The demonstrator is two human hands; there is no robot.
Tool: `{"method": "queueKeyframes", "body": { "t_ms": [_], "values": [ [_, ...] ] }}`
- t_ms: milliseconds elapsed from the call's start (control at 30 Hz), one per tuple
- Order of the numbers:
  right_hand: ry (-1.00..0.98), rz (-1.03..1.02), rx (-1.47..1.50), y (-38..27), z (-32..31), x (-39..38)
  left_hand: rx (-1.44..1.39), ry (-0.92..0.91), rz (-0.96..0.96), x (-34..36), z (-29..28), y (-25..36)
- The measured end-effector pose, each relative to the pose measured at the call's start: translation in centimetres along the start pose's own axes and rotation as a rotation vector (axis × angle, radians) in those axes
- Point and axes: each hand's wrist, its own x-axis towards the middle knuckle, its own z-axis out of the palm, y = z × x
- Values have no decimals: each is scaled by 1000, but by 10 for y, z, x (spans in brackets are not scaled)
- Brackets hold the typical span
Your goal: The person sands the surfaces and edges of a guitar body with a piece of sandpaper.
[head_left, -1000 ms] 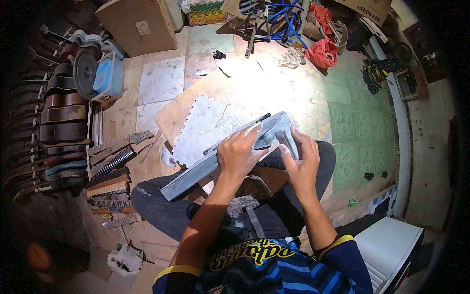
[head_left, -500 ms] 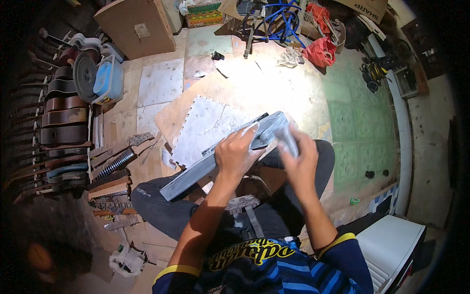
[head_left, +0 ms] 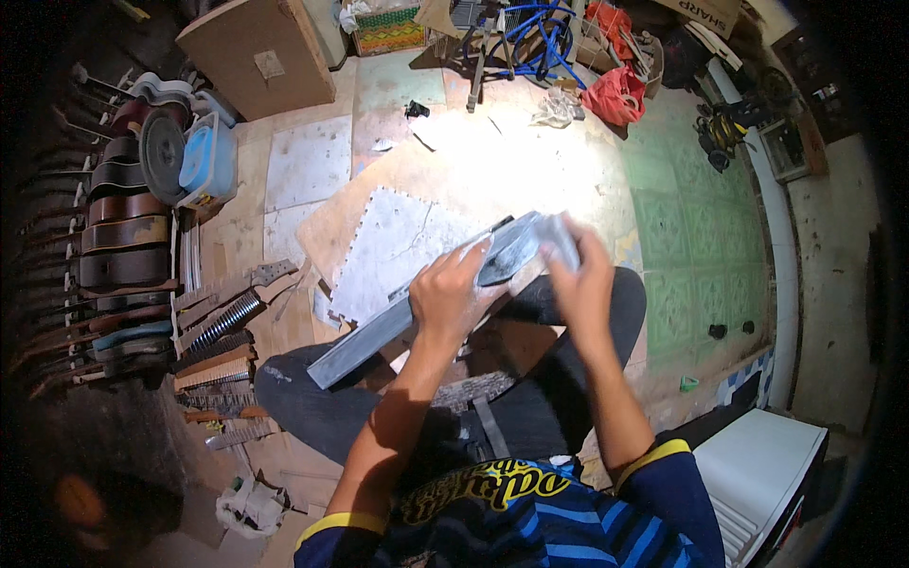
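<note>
A long, dusty grey guitar neck (head_left: 358,348) lies slantwise above my crossed legs, its wider end pointing far right. My left hand (head_left: 443,295) is wrapped round its middle and covers part of it. At the far end, my right hand (head_left: 585,282) presses a folded grey sheet, which looks like sandpaper (head_left: 561,242), against the wood. Motion blurs the right fingers and the sheet. Pale dust coats the neck and my left fingers.
Several guitar necks (head_left: 222,322) lie on the floor at left, near a row of guitar bodies (head_left: 125,227). A white speckled board (head_left: 383,248) lies beyond the neck. Blue cables (head_left: 544,43) and a red bag (head_left: 615,95) are at the back; a white box (head_left: 762,473) stands at right.
My right hand and the sandpaper have shifted slightly up along the neck's wider end. The left hand keeps its grip, and the neck has barely moved.
</note>
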Motion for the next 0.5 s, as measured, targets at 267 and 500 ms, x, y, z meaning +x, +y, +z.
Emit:
{"method": "queueKeyframes", "body": {
  "t_ms": [267, 500],
  "values": [
    [0, 218, 301, -6, -3, 15, -14, -12, -6, -3, 2, 2],
    [0, 252, 383, 0, 1, 25, -14, -12, -9, -6, 3, 6]
  ]
}}
